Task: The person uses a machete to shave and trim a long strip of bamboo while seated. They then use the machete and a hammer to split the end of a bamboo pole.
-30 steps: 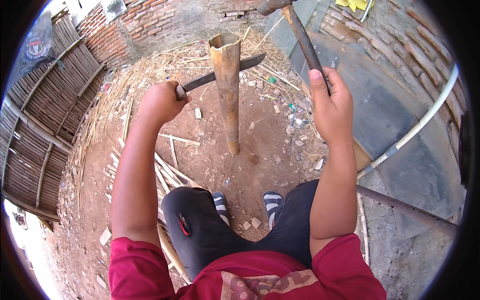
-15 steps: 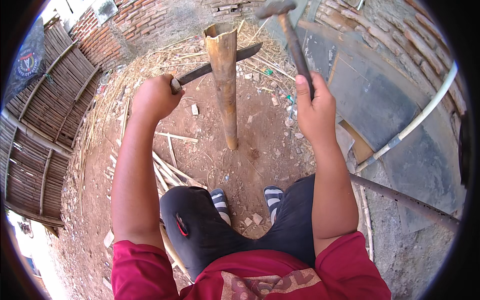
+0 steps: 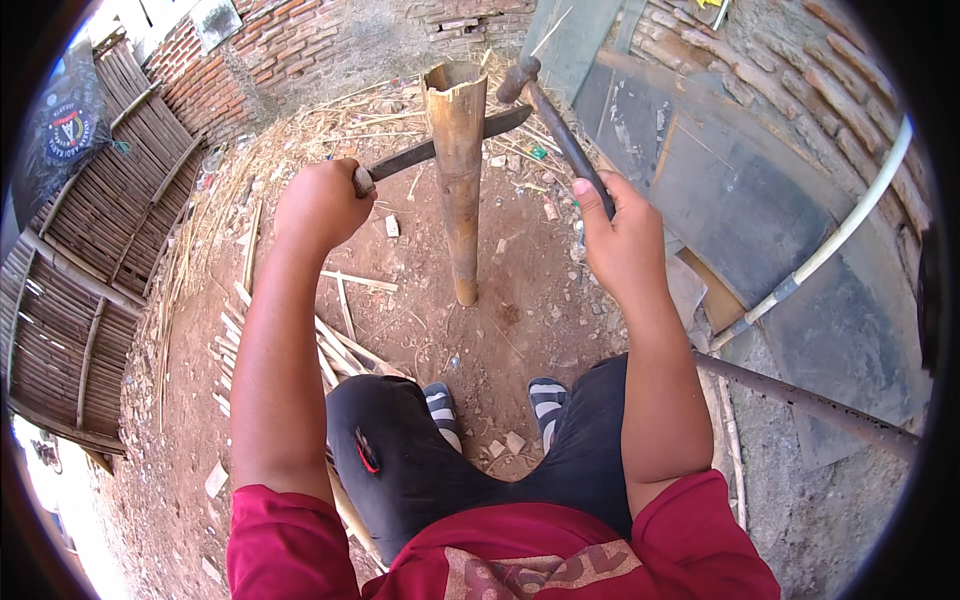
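Observation:
A hollow bamboo pole (image 3: 460, 190) stands upright on the dirt before me, its open top jagged. My left hand (image 3: 325, 202) is closed around the handle of a machete (image 3: 403, 159), left of the pole. The blade crosses the pole below its rim, and the tip shows on the right side. The blade's middle is hidden by the bamboo, so I cannot tell whether it is in a split or behind. In my right hand (image 3: 622, 235) I grip a hammer (image 3: 567, 140) by its dark handle. Its head is close to the machete's tip; contact is unclear.
Split bamboo strips (image 3: 340, 350) lie by my left leg. Straw and rubble litter the ground before a brick wall (image 3: 300, 45). A bamboo slat panel (image 3: 120, 190) stands left. Dark sheets (image 3: 740, 190), a pale pipe (image 3: 850, 240) and a rusty metal bar (image 3: 810, 395) are right.
The hammer has swung down, its head now near the machete's tip. The pole's top and the machete have shifted slightly right and down in view.

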{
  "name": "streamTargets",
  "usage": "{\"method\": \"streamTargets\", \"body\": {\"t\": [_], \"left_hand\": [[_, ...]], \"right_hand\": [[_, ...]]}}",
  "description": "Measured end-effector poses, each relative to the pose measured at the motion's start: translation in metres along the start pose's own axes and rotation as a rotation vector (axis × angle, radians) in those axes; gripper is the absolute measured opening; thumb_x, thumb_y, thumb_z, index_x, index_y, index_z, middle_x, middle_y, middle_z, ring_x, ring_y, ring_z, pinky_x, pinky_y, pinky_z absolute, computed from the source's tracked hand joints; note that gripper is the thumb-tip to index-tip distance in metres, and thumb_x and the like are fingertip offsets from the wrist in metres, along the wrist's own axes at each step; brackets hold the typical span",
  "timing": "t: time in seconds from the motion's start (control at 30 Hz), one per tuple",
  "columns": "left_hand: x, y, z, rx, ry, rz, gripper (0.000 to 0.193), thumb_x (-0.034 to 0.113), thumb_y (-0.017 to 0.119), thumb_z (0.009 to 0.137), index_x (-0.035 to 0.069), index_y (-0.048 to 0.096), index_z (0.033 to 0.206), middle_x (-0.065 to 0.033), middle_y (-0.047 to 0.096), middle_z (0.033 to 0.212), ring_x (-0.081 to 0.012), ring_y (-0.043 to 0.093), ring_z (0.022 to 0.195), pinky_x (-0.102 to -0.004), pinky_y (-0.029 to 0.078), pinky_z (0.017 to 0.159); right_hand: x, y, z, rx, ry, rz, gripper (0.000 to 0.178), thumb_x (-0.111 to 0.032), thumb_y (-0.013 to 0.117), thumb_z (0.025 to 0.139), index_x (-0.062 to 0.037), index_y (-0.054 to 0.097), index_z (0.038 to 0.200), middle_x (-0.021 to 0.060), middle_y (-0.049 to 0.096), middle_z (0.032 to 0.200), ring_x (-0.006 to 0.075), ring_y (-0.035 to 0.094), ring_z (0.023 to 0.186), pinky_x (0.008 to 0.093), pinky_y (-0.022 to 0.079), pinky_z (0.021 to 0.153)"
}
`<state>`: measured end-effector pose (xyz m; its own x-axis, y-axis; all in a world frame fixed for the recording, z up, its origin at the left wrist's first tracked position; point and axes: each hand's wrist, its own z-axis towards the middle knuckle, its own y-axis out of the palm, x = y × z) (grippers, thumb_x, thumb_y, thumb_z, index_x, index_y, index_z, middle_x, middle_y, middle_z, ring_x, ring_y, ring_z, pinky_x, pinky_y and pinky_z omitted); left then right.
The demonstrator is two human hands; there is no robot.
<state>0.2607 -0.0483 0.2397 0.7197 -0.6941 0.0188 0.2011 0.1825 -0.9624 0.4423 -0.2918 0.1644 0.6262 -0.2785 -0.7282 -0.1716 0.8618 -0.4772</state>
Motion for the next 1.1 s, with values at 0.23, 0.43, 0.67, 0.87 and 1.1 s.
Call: {"method": "streamTargets", "body": {"t": [0.23,0.43,0.67,0.87,1.1], "left_hand": [[-0.009,0.008,0.006,0.044,0.027,0.003,0.031,0.032,0.078,0.085,0.006,0.075,0.101,-0.0197,0.075,0.091,-0.0394,0.073,0.089,-0.0483,0.057,0.083],[-0.01,0.008,0.002,0.025,0.005,0.0,0.031,0.033,0.077,0.086,0.006,0.075,0.102,-0.0194,0.075,0.092,-0.0395,0.072,0.09,-0.0486,0.057,0.083],[-0.008,-0.002,0.005,0.051,-0.006,0.02,0.03,0.032,0.078,0.085,0.006,0.075,0.1,-0.018,0.076,0.092,-0.038,0.073,0.089,-0.0479,0.058,0.082],[-0.017,0.012,0.004,0.044,0.015,0.018,0.029,0.032,0.078,0.086,0.007,0.075,0.1,-0.0173,0.076,0.093,-0.0376,0.073,0.089,-0.0479,0.058,0.082],[-0.016,0.005,-0.005,0.056,-0.016,0.036,0.029,0.032,0.075,0.087,0.008,0.075,0.102,-0.0171,0.076,0.094,-0.037,0.073,0.091,-0.0475,0.058,0.083]], "right_hand": [[0.01,0.015,0.001,0.121,-0.082,0.087,0.037,-0.037,0.064,0.105,-0.0023,0.068,0.118,0.0158,0.069,0.073,0.0298,0.07,0.064,0.0393,0.05,0.059],[-0.005,0.008,-0.002,0.172,-0.067,0.235,0.038,-0.038,0.063,0.105,-0.0012,0.068,0.115,0.012,0.065,0.069,0.0246,0.065,0.06,0.0367,0.049,0.059],[0.007,0.007,0.002,-0.059,0.038,0.04,0.033,-0.033,0.06,0.108,-0.0012,0.069,0.113,0.0071,0.064,0.069,0.0145,0.059,0.061,0.0326,0.045,0.058],[0.007,0.011,0.003,0.112,-0.052,0.259,0.034,-0.035,0.062,0.107,-0.0026,0.069,0.114,0.0041,0.061,0.069,0.013,0.056,0.065,0.0333,0.046,0.061],[-0.002,0.006,0.004,0.052,-0.024,0.26,0.041,-0.042,0.063,0.106,-0.0014,0.069,0.11,0.0062,0.064,0.071,0.0154,0.06,0.066,0.0354,0.048,0.063]]}}
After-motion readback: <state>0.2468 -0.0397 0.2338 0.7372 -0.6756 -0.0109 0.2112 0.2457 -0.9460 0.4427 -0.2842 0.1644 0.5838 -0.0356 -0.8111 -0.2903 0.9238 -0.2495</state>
